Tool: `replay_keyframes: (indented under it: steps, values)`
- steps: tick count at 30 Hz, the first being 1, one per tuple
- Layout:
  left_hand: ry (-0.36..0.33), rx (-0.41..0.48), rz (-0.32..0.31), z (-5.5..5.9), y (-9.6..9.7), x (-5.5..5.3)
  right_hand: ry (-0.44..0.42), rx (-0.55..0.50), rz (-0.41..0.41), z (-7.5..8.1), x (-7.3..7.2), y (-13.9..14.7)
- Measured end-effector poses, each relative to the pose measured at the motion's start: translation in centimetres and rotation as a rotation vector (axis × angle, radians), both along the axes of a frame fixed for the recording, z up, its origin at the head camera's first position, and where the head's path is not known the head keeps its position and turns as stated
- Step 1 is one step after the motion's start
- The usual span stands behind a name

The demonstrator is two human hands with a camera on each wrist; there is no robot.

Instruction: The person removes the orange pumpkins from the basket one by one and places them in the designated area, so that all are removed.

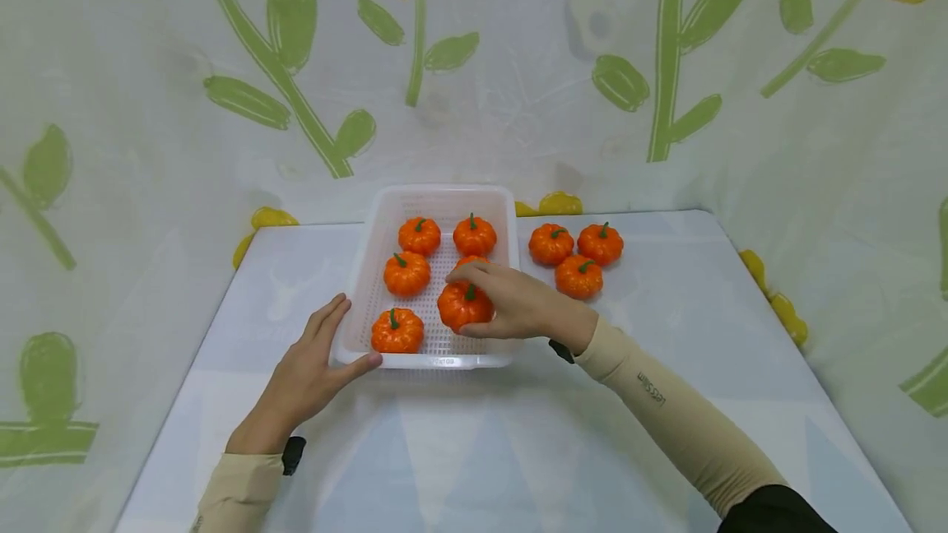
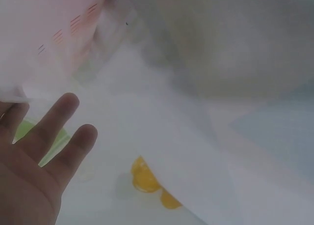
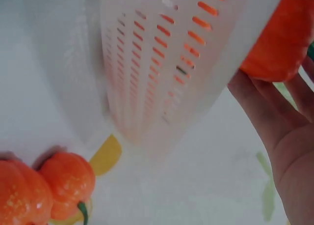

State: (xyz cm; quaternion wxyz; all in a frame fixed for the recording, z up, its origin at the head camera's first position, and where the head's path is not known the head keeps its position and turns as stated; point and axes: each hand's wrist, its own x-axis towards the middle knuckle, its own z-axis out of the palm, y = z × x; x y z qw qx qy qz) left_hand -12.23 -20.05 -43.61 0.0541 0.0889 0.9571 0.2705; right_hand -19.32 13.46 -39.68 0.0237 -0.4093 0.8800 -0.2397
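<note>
In the head view, a white perforated plastic basket (image 1: 425,362) stands on the table with several small orange pumpkins in it. My right hand (image 1: 511,299) reaches over its right side and grips a pumpkin (image 1: 455,308) with a green stem. That hand partly covers another pumpkin (image 1: 472,260) behind. At the basket's left front corner is my left hand (image 1: 305,370), fingers spread, its thumb at the front rim. The right wrist view shows the held pumpkin (image 3: 282,43) in the fingers above the basket rim.
To the right of the basket, three more pumpkins (image 1: 579,276) sit grouped on the white table (image 1: 652,270). Behind the table hangs a pale cloth (image 1: 518,105) printed with yellow flowers and green leaves. Inside the basket, a pumpkin (image 1: 397,331) lies near the left front corner.
</note>
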Motion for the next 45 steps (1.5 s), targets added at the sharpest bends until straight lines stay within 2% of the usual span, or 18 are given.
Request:
replay_keyframes:
  steps: [5, 13, 23, 34, 39, 45]
  values:
    - [-0.012, 0.001, 0.008, -0.2, 0.0, 0.1, 0.033, -0.047, -0.093, 0.2, 0.2, 1.8]
    - [0.019, -0.001, -0.007, -0.2, 0.0, 0.1, 0.038, -0.173, -0.163, 0.9, 0.5, 5.0]
    - [0.005, 0.003, -0.008, -0.1, 0.1, 0.0, 0.035, -0.208, -0.349, 1.3, 1.7, 11.2]
    - [0.006, 0.000, -0.002, -0.1, -0.1, 0.1, 0.034, -0.143, -0.546, -0.3, 2.5, 17.6]
    - [0.014, 0.002, -0.005, 0.0, 0.1, 0.0, 0.023, -0.119, -0.597, -1.5, 2.8, 19.8]
    - [0.002, 0.005, 0.004, 0.1, 0.1, 0.1, -0.027, -0.102, -0.647, -3.0, 2.5, 21.3]
